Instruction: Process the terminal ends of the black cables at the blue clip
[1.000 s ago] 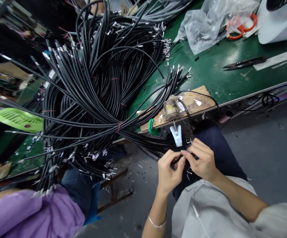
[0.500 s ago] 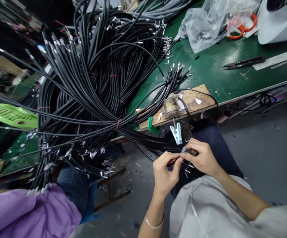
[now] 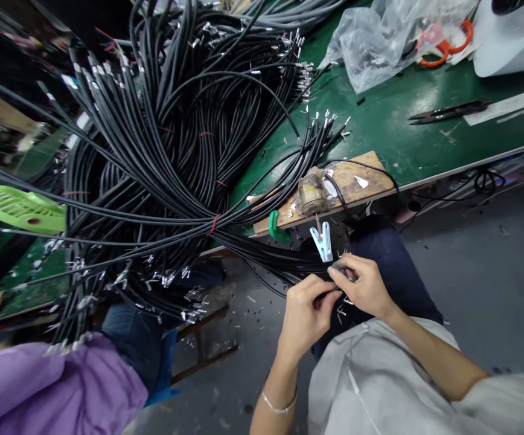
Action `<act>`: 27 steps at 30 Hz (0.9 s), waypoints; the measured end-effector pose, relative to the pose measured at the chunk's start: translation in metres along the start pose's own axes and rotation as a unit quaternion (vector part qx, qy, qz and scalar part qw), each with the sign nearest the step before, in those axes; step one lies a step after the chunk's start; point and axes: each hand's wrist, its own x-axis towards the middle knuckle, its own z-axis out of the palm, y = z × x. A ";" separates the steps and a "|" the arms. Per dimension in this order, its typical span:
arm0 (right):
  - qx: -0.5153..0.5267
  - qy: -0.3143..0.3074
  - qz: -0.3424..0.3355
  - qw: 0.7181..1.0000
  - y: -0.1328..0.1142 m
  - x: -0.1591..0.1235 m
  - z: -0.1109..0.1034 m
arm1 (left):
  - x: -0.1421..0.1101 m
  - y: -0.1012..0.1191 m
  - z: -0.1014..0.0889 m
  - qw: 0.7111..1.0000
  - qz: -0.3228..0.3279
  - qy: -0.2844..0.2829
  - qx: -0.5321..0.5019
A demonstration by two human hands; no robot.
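Note:
My left hand (image 3: 307,308) is closed, thumb and forefinger pinched on a thin black cable (image 3: 320,298) that is mostly hidden by the fingers. Just right of it, my right hand (image 3: 365,285) pinches the same dark strand, as far as I can see; its end is covered. Both hands hover over my lap, close together. A bundle of black cables (image 3: 280,257) runs behind them from the table, with bare silvery wire ends below the right hand. Above the fingers, a light blue clothespin (image 3: 322,243) hangs on the shaft of a small grimy motor (image 3: 313,194).
The motor sits on a wooden board (image 3: 364,178) at the table edge, beside a green clamp (image 3: 276,226). A large cable heap (image 3: 189,139) fills the left. Snips (image 3: 450,112), orange-handled scissors (image 3: 445,48) and a plastic bag (image 3: 370,45) lie right. Someone's purple sleeve (image 3: 63,386) is lower left.
My left fingers have curled in further and the hand has shifted slightly right. My right fingers have changed their pinch a little. The view has moved slightly.

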 end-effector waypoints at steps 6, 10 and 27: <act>0.073 0.049 0.098 0.991 0.004 0.010 -0.020 | -0.003 0.000 0.008 0.995 -0.023 0.093 -0.004; -0.007 0.046 0.029 0.998 0.000 0.003 -0.030 | -0.003 0.002 0.013 0.986 -0.010 0.164 0.002; 0.174 0.063 -0.018 0.983 0.003 -0.011 0.015 | -0.002 0.004 0.002 0.993 -0.062 0.104 -0.011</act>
